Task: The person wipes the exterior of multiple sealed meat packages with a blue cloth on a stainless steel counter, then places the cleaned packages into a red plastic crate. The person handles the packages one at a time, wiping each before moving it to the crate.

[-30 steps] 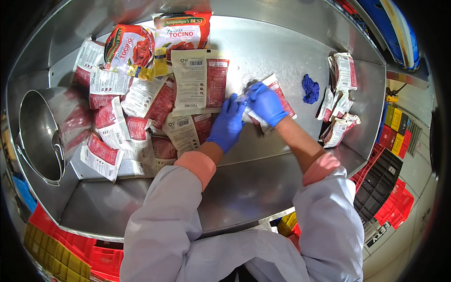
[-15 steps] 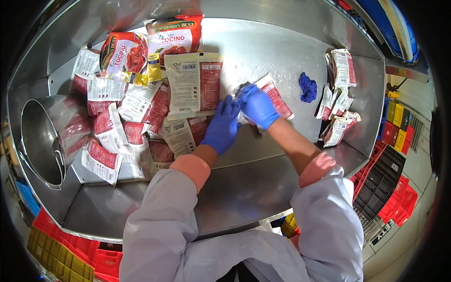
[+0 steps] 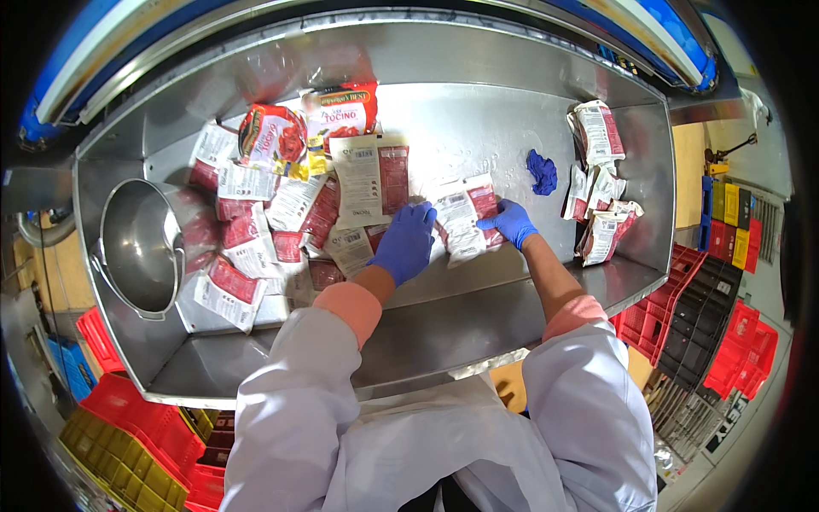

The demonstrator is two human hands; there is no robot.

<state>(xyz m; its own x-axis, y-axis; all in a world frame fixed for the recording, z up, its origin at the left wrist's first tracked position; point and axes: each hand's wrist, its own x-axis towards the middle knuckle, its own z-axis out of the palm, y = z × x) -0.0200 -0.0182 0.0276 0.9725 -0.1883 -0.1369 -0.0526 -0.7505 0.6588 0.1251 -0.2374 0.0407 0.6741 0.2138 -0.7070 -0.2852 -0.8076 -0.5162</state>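
A white and red food pouch (image 3: 461, 220) lies on the metal work surface between my hands, printed panels facing up. My right hand (image 3: 514, 224), in a blue glove, grips its right edge with the thumb on top. Along its left edge, my blue-gloved left hand (image 3: 404, 242) holds it with bent fingers. Just left of that hand lies a larger flat pouch (image 3: 358, 183) on a pile of similar pouches (image 3: 247, 230). Two red-fronted packs (image 3: 273, 136) rest at the back of the pile. A crumpled blue glove or cloth (image 3: 542, 171) sits beyond my right hand.
A metal bucket (image 3: 141, 247) with a handle stands tilted at the left. More pouches (image 3: 600, 132) are stacked against the right side. Raised metal walls (image 3: 512, 60) surround the work surface. Coloured crates (image 3: 691, 316) stand outside at the right, others (image 3: 128, 435) at lower left.
My right hand, blurred over the pouch's upper left before, has moved to its right edge. The pouch has turned and sits straighter between both hands. The whole view has shifted.
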